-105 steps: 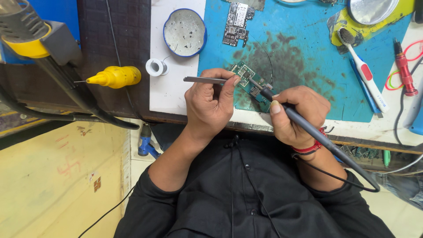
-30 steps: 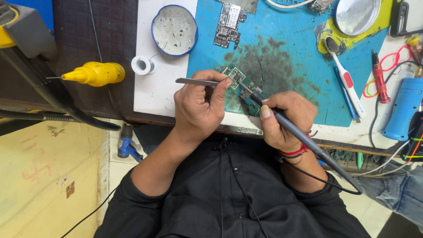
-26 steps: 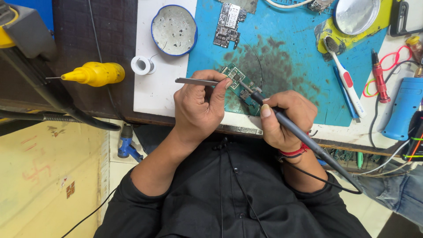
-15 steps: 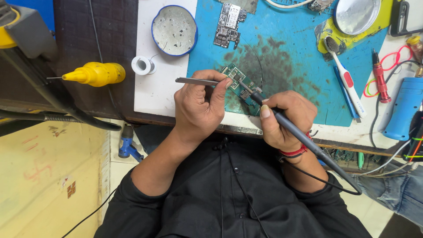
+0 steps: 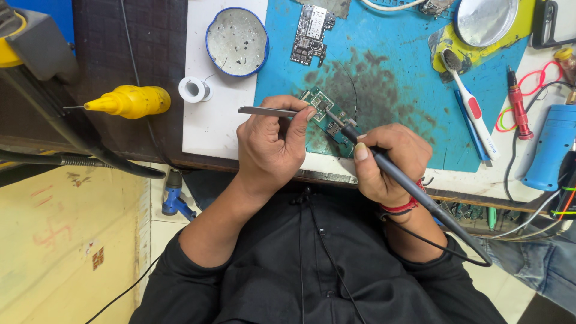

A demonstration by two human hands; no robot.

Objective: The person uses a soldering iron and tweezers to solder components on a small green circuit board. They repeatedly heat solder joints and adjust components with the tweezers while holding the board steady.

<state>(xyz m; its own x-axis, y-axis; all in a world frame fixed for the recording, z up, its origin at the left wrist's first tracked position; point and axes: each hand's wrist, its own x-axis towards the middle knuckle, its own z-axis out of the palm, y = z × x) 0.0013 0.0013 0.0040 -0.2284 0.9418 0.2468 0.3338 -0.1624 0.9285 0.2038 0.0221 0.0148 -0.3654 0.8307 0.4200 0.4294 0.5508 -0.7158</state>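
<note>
Desk [image 5: 222,129] w/ blue work mat [image 5: 408,90], seen from above, mid-repair. Small green circuit board [image 5: 327,117] lies at the mat's near-left corner, close to the desk's front edge. Judged stage: soldering under way, not finished; tip is on the board and the board is not yet set aside.

Right hand [image 5: 390,159]: fingers clamped pen-style on soldering iron [image 5: 384,165], tip down on the board's middle; cable trails off the front edge.

Left hand [image 5: 270,147]: thumb and forefinger pinched together on metal tweezers [image 5: 267,111], their points at the board's left end, handle pointing toward the desk's left side.

A 2nd, bare circuit board [image 5: 312,33] rests untouched near the mat's far-left corner.

Containers: 1 round blue-rimmed tin [image 5: 237,42], far-left of the mat, open, holding only grey residue as far as visible. Yellow squeeze bottle [image 5: 129,101] lies on its side at the desk's left edge; contents not visible. Solder spool [image 5: 195,90] sits between them, wire partly unwound.
</note>
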